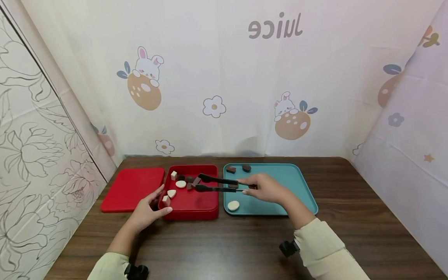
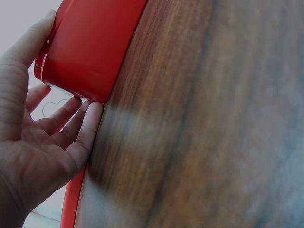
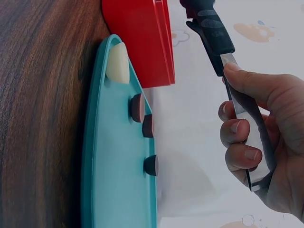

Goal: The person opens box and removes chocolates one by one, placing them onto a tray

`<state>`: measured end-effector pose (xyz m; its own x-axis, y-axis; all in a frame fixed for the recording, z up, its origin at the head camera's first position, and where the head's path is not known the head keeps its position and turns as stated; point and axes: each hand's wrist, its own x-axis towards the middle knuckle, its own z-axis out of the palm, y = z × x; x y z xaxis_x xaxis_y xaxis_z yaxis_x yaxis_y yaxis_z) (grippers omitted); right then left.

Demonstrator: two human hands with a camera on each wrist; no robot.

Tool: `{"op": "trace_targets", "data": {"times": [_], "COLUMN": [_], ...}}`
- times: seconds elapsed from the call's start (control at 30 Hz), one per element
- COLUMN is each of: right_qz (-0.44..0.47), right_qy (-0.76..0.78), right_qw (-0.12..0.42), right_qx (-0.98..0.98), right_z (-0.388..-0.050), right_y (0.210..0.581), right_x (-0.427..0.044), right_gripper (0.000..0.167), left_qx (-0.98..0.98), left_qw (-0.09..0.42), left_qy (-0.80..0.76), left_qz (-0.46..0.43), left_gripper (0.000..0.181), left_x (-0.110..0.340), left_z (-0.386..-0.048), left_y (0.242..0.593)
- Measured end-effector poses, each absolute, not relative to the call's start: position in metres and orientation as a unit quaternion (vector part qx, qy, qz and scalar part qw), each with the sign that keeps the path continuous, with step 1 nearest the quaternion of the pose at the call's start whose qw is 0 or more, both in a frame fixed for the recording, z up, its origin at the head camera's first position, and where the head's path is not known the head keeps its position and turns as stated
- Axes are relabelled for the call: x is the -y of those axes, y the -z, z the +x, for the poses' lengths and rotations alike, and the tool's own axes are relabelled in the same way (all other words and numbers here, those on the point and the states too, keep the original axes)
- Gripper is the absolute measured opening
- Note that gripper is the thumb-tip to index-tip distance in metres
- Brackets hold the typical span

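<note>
Evidently we're mid-transfer: the right hand [image 1: 267, 188] grips the tongs [image 1: 220, 180], whose tips meet a brown piece [image 1: 196, 181] in the red box [image 1: 190, 215], left of the teal tray [image 1: 280, 173] — pinched or not, we can't tell. The left hand [image 1: 145, 213] holds the box's near left corner. Next, we judge, calls for a steady squeeze or gentle release.

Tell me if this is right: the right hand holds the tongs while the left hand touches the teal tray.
Not quite: the left hand touches the red box, not the teal tray, as the left wrist view shows. The right hand does hold the tongs.
</note>
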<state>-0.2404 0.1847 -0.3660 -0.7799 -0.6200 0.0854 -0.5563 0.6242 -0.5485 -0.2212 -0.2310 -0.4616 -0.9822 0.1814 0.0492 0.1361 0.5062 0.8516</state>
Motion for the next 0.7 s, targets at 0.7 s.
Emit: {"op": "trace_targets", "data": {"times": [0.7], "right_qz": [-0.28], "right_qy": [0.34], "right_qw": [0.013], "right_qx": [-0.897], "right_z": [-0.219], "right_y": [0.377], "right_x": [-0.225], "right_gripper": [0.041], "left_qx": [-0.866], "left_qw": [0.027], "left_qy": [-0.492], "left_qz": [0.09], "left_gripper": [0.087], "left_x": [0.231], "left_z": [-0.221], "left_y": [0.461]}}
